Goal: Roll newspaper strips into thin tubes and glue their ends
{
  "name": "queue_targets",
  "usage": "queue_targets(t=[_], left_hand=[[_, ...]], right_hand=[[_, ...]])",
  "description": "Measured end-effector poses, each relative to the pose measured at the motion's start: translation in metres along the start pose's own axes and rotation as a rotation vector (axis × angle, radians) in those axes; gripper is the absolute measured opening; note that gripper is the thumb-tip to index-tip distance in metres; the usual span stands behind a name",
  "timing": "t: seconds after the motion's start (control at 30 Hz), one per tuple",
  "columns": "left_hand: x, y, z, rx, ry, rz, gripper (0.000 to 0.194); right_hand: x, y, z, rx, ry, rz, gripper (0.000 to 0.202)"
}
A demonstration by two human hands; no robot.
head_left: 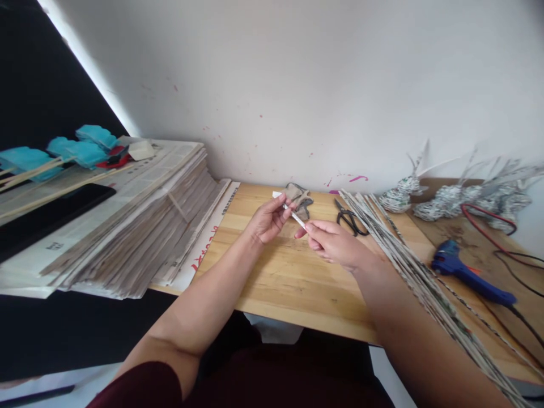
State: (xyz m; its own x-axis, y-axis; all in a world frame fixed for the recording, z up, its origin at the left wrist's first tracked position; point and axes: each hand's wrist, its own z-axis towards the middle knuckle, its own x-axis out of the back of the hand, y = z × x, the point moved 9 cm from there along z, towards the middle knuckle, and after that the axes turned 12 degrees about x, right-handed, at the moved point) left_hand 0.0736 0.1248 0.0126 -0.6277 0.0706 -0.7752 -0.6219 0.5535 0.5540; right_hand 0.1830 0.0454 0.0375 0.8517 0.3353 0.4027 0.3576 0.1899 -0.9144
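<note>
A thin white paper tube (299, 219) runs slantwise between my two hands above the wooden table. My left hand (271, 220) pinches its far end, where the paper looks wider. Closer to me and to the right, my right hand (331, 243) is closed around the lower end. Just behind my hands lies a crumpled grey-beige cloth (302, 205). Black-handled scissors (349, 220) rest right of the cloth, with their blades pointing away from me. A bundle of long rolled newspaper sticks (397, 249) stretches along the right side, partly behind my right forearm.
At left stands a tall newspaper stack (140, 238), bearing a black phone-like slab (63, 212), blue wrapped pieces (79, 152) and wooden sticks. A blue glue gun (471, 275) with its cord lies right. Woven newspaper shapes (454, 201) stand by the wall (272, 85).
</note>
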Motion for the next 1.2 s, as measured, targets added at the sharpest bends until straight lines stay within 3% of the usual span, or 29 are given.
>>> queue_targets(t=[0.2, 0.33, 0.43, 0.57, 0.77, 1.03, 1.2], left_hand=[[0.014, 0.008, 0.006, -0.071, 0.1, -0.078, 0.019], [0.012, 0.006, 0.008, -0.062, 0.07, -0.091, 0.017], [0.009, 0.003, 0.006, -0.041, 0.044, -0.08, 0.016], [0.004, -0.001, 0.003, -0.003, 0.03, -0.067, 0.019], [-0.005, -0.005, -0.002, 0.054, -0.022, -0.063, 0.022], [-0.005, -0.01, -0.004, 0.07, -0.005, -0.007, 0.021], [-0.013, -0.011, -0.009, 0.083, -0.096, -0.025, 0.021]], right_hand=[[0.01, -0.023, 0.0, 0.14, 0.267, -0.988, 0.025], [0.001, -0.026, 0.002, 0.101, 0.245, -1.139, 0.029], [0.003, -0.02, 0.004, 0.052, 0.177, -0.94, 0.029], [0.003, -0.019, 0.001, -0.013, 0.105, -0.51, 0.033], [-0.017, -0.013, -0.022, -0.339, 0.031, 0.195, 0.034], [-0.014, 0.002, -0.028, -0.332, -0.036, 0.283, 0.032], [-0.035, -0.005, -0.04, -0.383, -0.19, 0.713, 0.029]])
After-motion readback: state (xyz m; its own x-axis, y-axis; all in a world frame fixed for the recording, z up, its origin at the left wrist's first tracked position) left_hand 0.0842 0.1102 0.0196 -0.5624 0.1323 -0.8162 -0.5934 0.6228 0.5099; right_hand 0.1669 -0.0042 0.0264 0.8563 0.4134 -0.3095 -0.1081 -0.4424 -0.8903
